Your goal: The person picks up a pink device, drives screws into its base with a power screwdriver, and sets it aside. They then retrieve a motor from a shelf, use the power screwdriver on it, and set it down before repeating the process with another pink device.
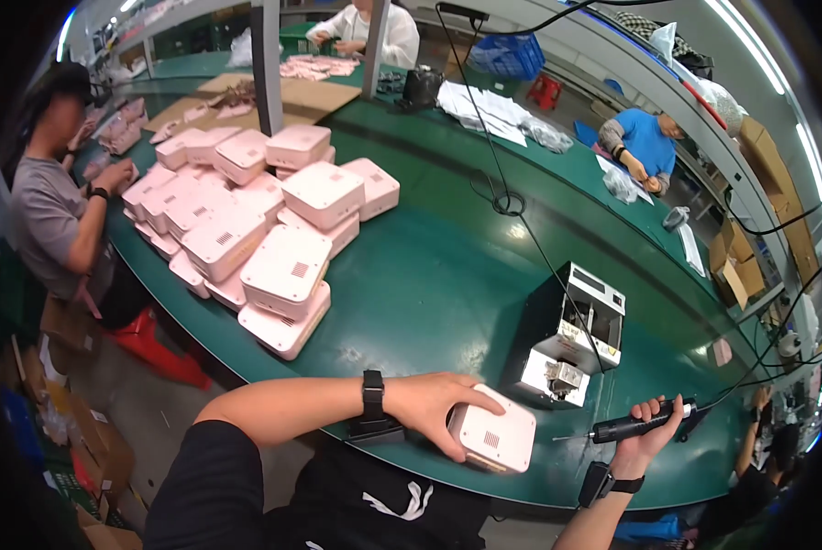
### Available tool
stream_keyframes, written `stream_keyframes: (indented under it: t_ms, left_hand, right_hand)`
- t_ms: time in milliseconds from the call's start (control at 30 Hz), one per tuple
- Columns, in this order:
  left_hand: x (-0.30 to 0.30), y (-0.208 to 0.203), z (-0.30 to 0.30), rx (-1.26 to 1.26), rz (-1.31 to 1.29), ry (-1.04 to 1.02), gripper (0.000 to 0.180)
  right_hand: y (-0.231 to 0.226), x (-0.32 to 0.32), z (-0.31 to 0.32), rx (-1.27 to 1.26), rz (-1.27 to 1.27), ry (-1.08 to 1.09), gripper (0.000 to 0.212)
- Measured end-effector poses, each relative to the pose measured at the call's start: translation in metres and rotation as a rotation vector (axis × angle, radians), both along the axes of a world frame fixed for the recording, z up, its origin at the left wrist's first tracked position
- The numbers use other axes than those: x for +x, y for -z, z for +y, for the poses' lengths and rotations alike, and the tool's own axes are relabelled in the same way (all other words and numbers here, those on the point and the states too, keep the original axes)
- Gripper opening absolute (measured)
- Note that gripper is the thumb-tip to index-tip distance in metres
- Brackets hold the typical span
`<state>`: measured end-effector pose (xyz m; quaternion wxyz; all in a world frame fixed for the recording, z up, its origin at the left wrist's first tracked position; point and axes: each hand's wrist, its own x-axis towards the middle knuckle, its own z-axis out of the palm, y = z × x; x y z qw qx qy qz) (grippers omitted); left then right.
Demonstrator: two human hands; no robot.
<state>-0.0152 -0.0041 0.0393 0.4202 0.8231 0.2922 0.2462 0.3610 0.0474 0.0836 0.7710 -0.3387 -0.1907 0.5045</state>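
My left hand (443,412) grips a pale pink plastic box-shaped housing (501,435) at its left side, thumb and fingers around the edge. The housing rests near the front edge of the green table, its face with a slotted vent and corner holes turned up. To the right, my right hand (647,442) is wrapped around a black electric screwdriver (633,424). Its thin bit points left toward the housing, apart from it. Just beyond the housing stands a black and silver screw feeder (567,344).
A heap of similar pink housings (287,266) covers the table's left part. The green table (411,302) runs to the right. A dark cable (544,252) hangs down across the middle. One co-worker (53,192) stands at the left; another, in blue (645,137), sits across the table.
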Motion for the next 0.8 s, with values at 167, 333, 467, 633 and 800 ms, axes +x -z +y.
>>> stream_keyframes:
  t_ms: [167,333,467,633,800]
  left_hand:
    - [-0.025,-0.007,-0.028,-0.556,-0.088,0.032,0.069]
    - [-0.047,0.019,-0.052,-0.943,-0.5,-0.182,0.061]
    - [-0.049,0.02,-0.022,-1.386,-1.071,-0.201,0.067]
    - [-0.024,0.033,0.075,-0.892,-1.089,-0.679,0.069]
    - [-0.009,0.014,0.103,-0.599,-0.872,-0.895,0.058]
  right_hand:
    - [0.03,0.018,0.015,-0.06,0.1,-0.02,0.031]
    - [0.053,0.022,0.024,-0.115,0.134,-0.039,0.031]
    - [0.053,0.019,0.019,-0.136,0.112,-0.063,0.03]
    - [0.05,0.018,0.011,-0.124,0.124,-0.072,0.03]
    - [0.058,0.02,0.014,-0.112,0.132,-0.107,0.03]
